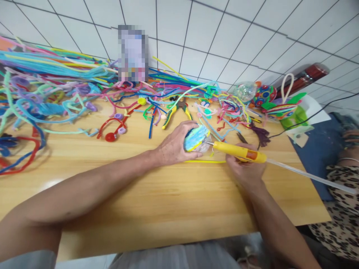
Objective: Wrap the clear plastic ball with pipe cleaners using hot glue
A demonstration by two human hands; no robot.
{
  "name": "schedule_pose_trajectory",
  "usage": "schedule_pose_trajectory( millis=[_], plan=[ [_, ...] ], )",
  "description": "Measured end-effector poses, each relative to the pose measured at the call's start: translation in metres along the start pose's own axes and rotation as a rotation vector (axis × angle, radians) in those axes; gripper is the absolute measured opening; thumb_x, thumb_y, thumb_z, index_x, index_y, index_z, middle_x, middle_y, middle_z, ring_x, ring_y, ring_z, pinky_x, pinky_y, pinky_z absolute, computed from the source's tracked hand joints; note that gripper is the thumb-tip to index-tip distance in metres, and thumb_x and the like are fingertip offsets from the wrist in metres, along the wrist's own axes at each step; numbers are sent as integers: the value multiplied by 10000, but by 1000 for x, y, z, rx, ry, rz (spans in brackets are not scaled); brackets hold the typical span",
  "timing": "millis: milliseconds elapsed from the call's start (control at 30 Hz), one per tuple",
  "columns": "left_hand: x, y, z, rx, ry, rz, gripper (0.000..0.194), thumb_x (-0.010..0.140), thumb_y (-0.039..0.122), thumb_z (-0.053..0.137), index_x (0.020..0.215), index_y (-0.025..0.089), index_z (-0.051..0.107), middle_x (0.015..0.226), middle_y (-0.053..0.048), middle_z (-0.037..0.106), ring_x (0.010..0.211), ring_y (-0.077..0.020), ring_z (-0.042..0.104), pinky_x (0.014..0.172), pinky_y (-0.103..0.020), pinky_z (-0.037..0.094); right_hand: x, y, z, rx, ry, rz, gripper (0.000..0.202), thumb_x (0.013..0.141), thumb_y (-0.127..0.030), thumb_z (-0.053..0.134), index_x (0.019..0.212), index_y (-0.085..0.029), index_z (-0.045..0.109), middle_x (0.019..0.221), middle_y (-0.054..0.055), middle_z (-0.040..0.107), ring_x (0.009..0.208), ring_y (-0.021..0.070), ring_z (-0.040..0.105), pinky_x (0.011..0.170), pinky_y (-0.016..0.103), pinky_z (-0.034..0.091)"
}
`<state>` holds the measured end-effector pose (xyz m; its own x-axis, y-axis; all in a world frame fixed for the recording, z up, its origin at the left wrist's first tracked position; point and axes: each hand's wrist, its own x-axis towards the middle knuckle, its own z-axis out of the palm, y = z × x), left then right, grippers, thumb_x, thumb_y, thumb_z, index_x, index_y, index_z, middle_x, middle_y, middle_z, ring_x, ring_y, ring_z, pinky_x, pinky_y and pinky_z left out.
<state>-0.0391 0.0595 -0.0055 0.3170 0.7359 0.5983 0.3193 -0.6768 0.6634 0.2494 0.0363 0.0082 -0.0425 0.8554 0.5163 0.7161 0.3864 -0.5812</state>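
fingers of the left hand point(172, 147) are curled around a small blue ball point(195, 137), gripping it from its left side, while those of the right hand point(248, 170) are wrapped beneath a yellow glue gun point(237, 151), partly hidden by it. the gun's metal tip points at the ball's right edge; whether it touches cannot be told. the ball is near the middle of the tabletop point(157, 209), with a yellow strip point(206, 161) lying just on its near side.

between both forearms and down to the near edge, the wood is bare, leaving wide room toward the person. the far side is tighter: pliers point(182, 108) with spread handles lie just beyond the left hand, and a tangle of pipe cleaners point(56, 65) crowds the back edge along the white tiled wall point(179, 41). a red loop point(102, 129) lies well left of the ball.

the tabletop's right edge slants past the right forearm. a dark cable point(303, 123) comes in over that side, near a decorated ball point(265, 93). another person's spotted clothing point(340, 186) shows beyond.
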Motion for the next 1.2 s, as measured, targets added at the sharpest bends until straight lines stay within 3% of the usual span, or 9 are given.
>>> schedule_pose_trajectory(
  millis=[267, 567, 833, 1200],
  plan=[
    [-1, -1, -1, -5, -6, -8, 831, 811, 489, 879, 1458, 218, 434, 1499, -209, 548, 1436, -370, 559, 1187, -576, 507, -1, 4, 4, -11, 112, -55, 249, 770, -254, 746, 1004, -233, 665, 764, 1, 705, 588, 184, 681, 541, 295, 588],
    [0, 0, 0, -9, 2, 29, 822, 813, 441, 881, 1463, 207, 437, 1486, -210, 556, 1436, -366, 557, 1186, -569, 507, 0, 0, 0, -102, 48, -110, 199, 785, -230, 705, 983, -217, 687, 776, 6, 724, 635, 204, 716, 616, 327, 630],
    [0, 1, -1, 11, -18, 22, 809, 822, 461, 871, 1460, 225, 432, 1480, -197, 564, 1434, -358, 561, 1177, -569, 513, 3, -3, 1, -129, 87, -230, 211, 790, -196, 702, 995, -242, 687, 769, -25, 726, 586, 179, 694, 611, 314, 626],
    [1, 1, -2, -10, -27, 12, 813, 819, 458, 873, 1459, 230, 428, 1489, -204, 561, 1441, -368, 553, 1182, -587, 496, 0, -4, -2, -114, 38, -152, 223, 805, -199, 695, 1025, -231, 690, 748, -21, 720, 574, 185, 689, 634, 342, 649]
  ],
)
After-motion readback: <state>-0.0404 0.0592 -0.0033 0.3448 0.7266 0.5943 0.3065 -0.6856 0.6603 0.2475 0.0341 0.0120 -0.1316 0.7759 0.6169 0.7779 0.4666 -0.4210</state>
